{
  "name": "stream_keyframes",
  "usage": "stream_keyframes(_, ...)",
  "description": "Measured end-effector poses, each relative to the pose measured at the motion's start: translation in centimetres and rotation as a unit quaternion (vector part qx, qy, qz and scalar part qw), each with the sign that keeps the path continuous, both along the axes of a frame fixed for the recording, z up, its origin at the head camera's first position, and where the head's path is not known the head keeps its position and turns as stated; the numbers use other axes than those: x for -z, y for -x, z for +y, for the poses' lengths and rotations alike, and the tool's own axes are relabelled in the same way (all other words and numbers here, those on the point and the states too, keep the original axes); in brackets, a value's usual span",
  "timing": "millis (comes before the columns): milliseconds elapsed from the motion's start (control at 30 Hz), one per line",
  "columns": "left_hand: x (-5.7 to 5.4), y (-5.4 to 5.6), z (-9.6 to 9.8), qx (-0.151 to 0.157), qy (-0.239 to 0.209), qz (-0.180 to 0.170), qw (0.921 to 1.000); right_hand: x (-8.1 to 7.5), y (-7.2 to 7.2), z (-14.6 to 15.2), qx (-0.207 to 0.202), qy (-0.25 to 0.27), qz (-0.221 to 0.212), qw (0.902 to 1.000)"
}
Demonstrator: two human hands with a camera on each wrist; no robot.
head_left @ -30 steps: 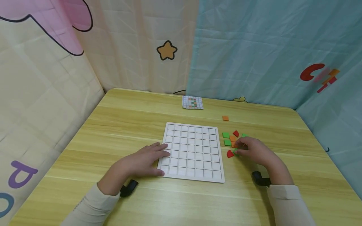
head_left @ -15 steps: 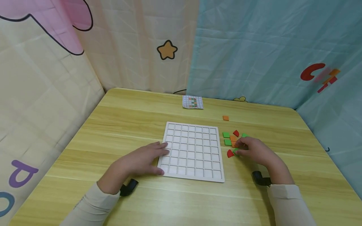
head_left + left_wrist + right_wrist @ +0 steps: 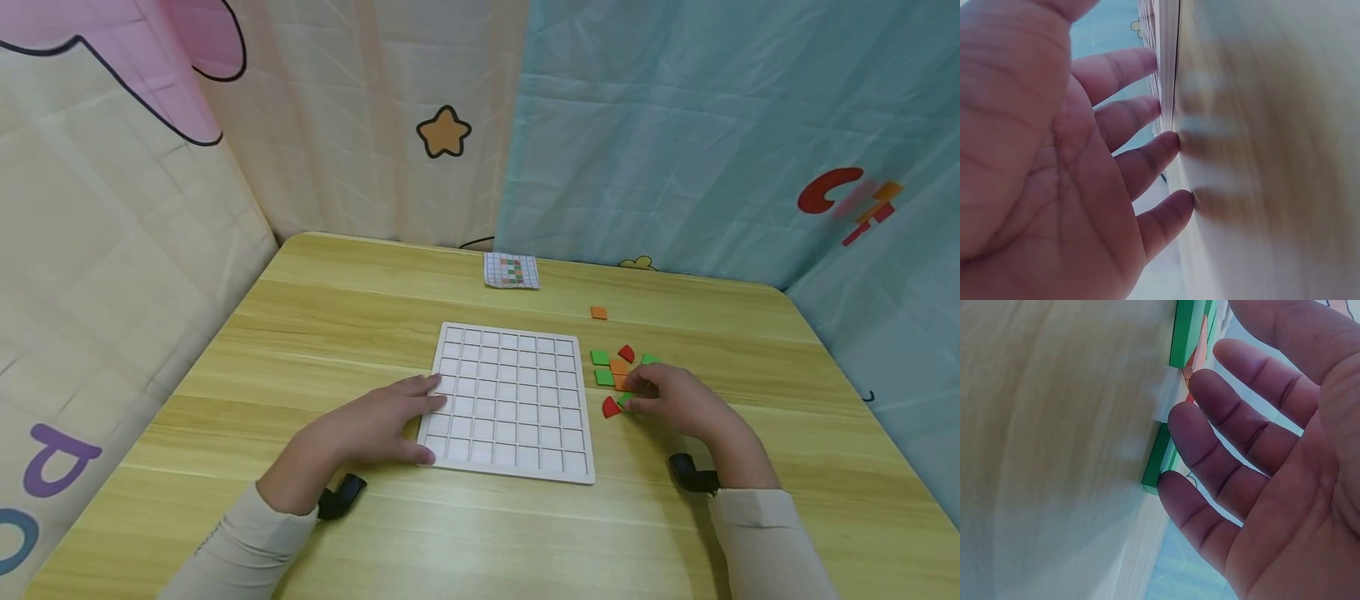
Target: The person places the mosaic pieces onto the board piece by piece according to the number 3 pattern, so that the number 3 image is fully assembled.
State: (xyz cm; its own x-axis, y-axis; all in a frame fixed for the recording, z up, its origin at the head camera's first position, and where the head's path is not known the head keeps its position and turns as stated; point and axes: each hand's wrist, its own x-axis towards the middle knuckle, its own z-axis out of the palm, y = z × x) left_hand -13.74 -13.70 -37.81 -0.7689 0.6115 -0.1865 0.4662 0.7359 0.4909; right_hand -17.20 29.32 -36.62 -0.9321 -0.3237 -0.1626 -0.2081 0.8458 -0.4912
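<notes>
A white square board (image 3: pixel 507 400) with a raised grid lies flat in the middle of the table. My left hand (image 3: pixel 371 425) rests at its left edge, fingers spread and fairly straight, thumb at the near corner. To the right of the board, my right hand (image 3: pixel 686 404) sits over a small group of tiles with loosely bent fingers and nothing held. Around its fingertips are a green tile (image 3: pixel 603 377), an orange tile (image 3: pixel 618 367), a red quarter-round tile (image 3: pixel 611 407) and several others, some partly covered. In the right wrist view, fingertips come right up to a green tile (image 3: pixel 1158 456).
Behind the group lies a single orange tile (image 3: pixel 598 313). A small card (image 3: pixel 511 271) printed with a coloured grid pattern is at the table's back edge. Printed curtains (image 3: pixel 645 125) hang behind and beside the wooden table (image 3: pixel 480 533).
My left fingertips have drawn back slightly to the left along the board's edge. The right hand and the tiles stay where they were.
</notes>
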Motion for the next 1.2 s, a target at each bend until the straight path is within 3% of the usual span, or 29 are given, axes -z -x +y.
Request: stream_keyframes(1200, -0.28, -0.1, 0.3, -0.004, 0.01, 0.002, 0.9999, 0.31, -0.02, 0.1, -0.01, 0.0, -0.009, 0.9999)
